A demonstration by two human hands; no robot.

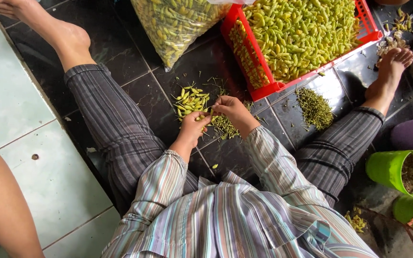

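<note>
Chili in hand: one small yellow-green chili (208, 112) is held between both hands, just above the dark floor tiles (135, 57), in front of the seated person.
Left hand (194, 126): fingers closed in a pinch grip on the chili's near end.
Right hand (230, 110): fingertips also pinched shut on the same chili, at the stem side as far as I can see.
Doing it well: I think the stem comes off cleanly if one hand keeps the body steady and the other twists near the cap, not in the middle.
Cleaned pile (190, 100): loose chilies lie on the floor just beyond the left hand.
Stems (224, 125): a green heap lies under the right hand; a second heap of stems (314, 108) lies further right, well apart.
Red crate (273, 87): full of chilies, towards the far edge of the floor.
Plastic bag (173, 24): beside the crate, also full.
Hard to see: the stem itself is covered by fingertips; crate and bag are cut off at the top.
</note>
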